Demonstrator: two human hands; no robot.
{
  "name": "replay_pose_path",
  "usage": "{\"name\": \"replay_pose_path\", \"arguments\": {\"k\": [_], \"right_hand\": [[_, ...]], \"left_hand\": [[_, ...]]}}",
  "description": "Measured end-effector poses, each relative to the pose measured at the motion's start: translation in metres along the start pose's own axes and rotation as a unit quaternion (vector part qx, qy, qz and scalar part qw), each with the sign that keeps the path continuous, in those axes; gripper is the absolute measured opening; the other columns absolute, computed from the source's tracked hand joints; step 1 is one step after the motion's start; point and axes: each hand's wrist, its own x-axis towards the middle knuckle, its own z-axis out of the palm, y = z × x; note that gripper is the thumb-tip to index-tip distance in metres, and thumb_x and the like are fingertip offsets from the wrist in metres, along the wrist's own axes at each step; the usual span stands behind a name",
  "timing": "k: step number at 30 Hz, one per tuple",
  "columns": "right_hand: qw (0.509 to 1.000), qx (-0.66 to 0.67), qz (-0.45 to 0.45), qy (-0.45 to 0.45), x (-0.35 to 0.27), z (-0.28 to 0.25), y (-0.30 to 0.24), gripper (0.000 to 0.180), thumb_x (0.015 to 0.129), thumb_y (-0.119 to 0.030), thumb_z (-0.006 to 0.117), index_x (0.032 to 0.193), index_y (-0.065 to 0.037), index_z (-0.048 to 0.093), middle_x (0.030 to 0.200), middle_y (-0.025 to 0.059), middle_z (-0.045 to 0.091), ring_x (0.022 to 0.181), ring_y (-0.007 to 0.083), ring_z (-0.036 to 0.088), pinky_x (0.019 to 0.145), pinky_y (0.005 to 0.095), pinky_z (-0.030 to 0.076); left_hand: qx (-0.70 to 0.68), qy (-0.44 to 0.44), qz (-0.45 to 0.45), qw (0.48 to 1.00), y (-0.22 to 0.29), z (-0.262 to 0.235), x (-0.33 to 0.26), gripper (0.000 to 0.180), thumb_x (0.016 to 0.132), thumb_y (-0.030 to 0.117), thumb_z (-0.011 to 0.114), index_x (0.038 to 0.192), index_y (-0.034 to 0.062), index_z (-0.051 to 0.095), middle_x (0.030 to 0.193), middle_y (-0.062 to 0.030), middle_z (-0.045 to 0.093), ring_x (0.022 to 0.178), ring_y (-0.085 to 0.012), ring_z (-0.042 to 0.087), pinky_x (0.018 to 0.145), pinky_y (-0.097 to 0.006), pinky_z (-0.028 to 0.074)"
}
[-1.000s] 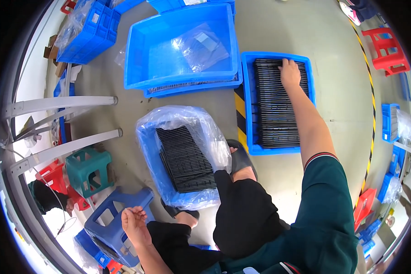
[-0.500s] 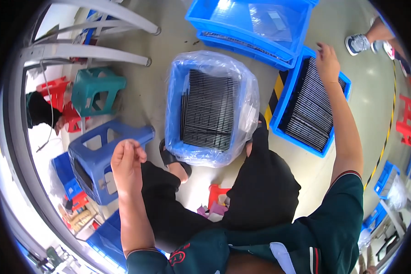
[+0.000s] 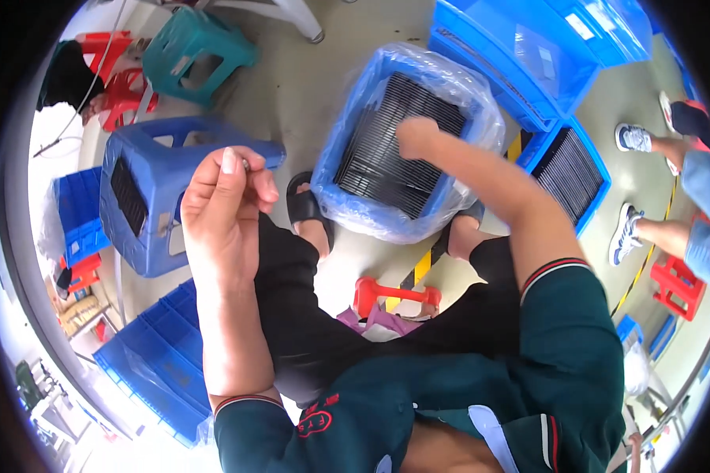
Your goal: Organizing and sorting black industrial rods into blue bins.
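On the floor, right hand (image 3: 416, 135) reaches into the lined bin (image 3: 406, 142), fingers hidden; left hand (image 3: 225, 201) pinches something small.

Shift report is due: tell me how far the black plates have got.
Done: the flat blue tray holds a full layer of black plates. In hand: the right hand is on the packed rows in the plastic-lined bin; the left hand is raised, fingers curled. Left: that bin looks nearly full.

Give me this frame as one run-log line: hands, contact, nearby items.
right hand: reaching into plastic-lined blue bin, on the dark slats | left hand: raised, pinching something small | blue stool: beside left hand
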Motion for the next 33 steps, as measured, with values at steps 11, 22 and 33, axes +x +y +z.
{"name": "replay_pose_path", "arguments": {"k": [11,22,33], "right_hand": [[0.966,-0.152,0.208,-0.029,-0.005,0.140,-0.053,0.044,0.083,-0.020,0.051,0.118,0.006,0.043,0.112,0.0260,0.051,0.090,0.0387,0.061,0.067,0.0496,0.055],[0.980,-0.054,0.189,0.023,0.014,0.144,-0.023,0.016,0.086,-0.010,0.044,0.095,-0.002,0.056,0.092,0.0172,0.064,0.083,0.0282,0.065,0.066,0.0360,0.054],[0.986,0.096,0.134,-0.015,-0.014,0.106,-0.019,0.022,0.084,-0.012,0.043,0.099,0.000,0.053,0.097,0.0201,0.064,0.093,0.0364,0.061,0.080,0.0437,0.049]], "left_hand": [[-0.040,0.018,-0.001,0.999,0.018,-0.037,-0.020,0.025,0.095,0.022,0.045,0.088,-0.0008,0.053,0.061,-0.0060,0.050,0.056,-0.0129,0.045,0.056,-0.025,0.035],[-0.073,0.007,0.028,0.997,0.021,-0.061,-0.028,0.027,0.095,0.021,0.045,0.086,-0.0025,0.054,0.060,-0.0086,0.052,0.054,-0.0146,0.048,0.054,-0.026,0.037],[-0.083,0.022,0.000,0.996,0.027,-0.048,-0.032,0.023,0.095,0.020,0.045,0.086,0.0000,0.052,0.062,-0.0069,0.051,0.056,-0.0131,0.044,0.056,-0.026,0.033]]}}
